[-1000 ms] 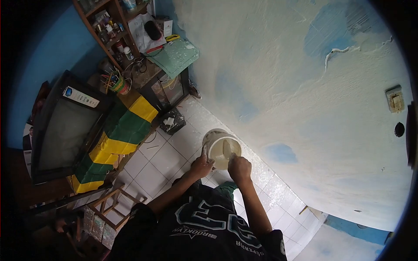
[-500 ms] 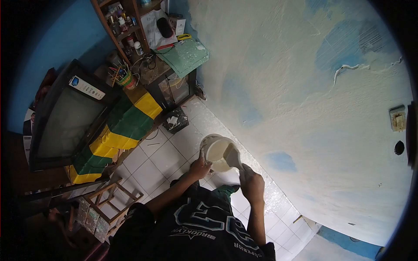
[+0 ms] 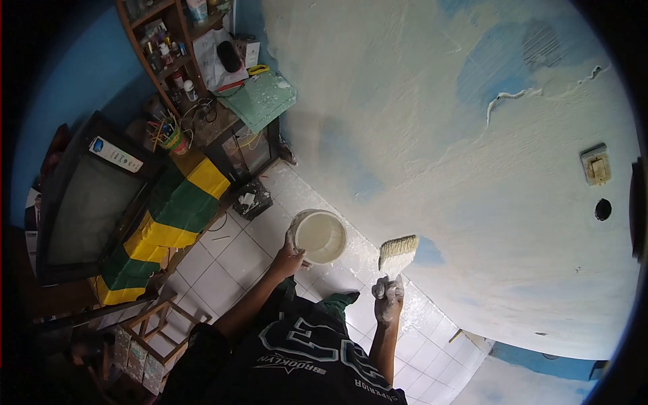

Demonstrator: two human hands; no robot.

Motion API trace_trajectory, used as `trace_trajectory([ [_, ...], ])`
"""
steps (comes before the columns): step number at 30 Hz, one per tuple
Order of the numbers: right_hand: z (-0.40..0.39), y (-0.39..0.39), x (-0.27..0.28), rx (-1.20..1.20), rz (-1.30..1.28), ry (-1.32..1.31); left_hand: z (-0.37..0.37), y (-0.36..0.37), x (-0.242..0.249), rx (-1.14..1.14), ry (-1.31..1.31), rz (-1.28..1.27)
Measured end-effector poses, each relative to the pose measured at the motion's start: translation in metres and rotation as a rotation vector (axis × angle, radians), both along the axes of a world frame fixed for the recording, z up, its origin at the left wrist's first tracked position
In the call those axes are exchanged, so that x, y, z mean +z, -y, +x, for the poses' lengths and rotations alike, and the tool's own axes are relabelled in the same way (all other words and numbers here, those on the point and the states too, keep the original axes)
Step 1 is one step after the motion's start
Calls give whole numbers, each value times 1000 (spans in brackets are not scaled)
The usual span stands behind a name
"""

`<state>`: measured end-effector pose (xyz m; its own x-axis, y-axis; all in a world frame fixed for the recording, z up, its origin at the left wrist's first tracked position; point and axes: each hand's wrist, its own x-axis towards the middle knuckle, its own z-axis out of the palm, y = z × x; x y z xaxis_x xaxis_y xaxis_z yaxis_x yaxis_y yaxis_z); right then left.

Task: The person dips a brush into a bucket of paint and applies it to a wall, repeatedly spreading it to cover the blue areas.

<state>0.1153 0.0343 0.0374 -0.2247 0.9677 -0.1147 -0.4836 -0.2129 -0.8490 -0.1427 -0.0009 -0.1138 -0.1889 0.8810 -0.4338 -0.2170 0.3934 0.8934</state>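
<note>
My left hand (image 3: 289, 255) is closed on the side of a round white bucket (image 3: 320, 236), whose inside is coated with pale, creamy paint. In my right hand (image 3: 388, 298), smeared with white, is a wide paintbrush (image 3: 398, 254). Its pale bristles point up toward the wall and carry paint. The brush is apart from the bucket, to its right, and overlaps the wall's lower part in this view. Whitish coating covers much of the wall (image 3: 418, 155), with blue patches showing through.
At left stand an old television (image 3: 101, 196) and a green and yellow cloth (image 3: 185, 202). A shelf (image 3: 182, 61) holds bottles. A small wooden frame stool (image 3: 158, 331) stands lower left. White-spattered tiles (image 3: 266, 229) cover the floor. A light switch (image 3: 597, 166) is on the wall.
My right hand has lifted the paintbrush out of the bucket and turned it bristles up, near the wall. The bucket is tilted less. The whole view has shifted a little.
</note>
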Motion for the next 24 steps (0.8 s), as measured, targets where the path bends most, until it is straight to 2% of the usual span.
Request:
trace_trajectory([
  [2,0,-5,0,-28,8,6,-1,-3,50,38,206,-28],
  [3,-1,-8,4,-47,10,25,-2,-5,57,30,125,-3],
  [4,-2,-13,12,-70,18,46,-3,0,57,19,47,29],
  [6,-1,-29,28,-162,28,178,-4,5,43,54,119,26],
  [7,1,-38,36,-203,34,247,-4,8,29,97,265,-22],
  [9,8,-56,44,-292,67,329,-11,15,18,47,213,-20],
  [14,11,-111,94,-525,279,431,-17,28,32,82,181,-78],
  [20,2,-167,186,-680,660,463,-24,37,34,135,186,-93],
  [24,-6,-197,217,-687,672,379,-27,37,49,156,192,-114],
])
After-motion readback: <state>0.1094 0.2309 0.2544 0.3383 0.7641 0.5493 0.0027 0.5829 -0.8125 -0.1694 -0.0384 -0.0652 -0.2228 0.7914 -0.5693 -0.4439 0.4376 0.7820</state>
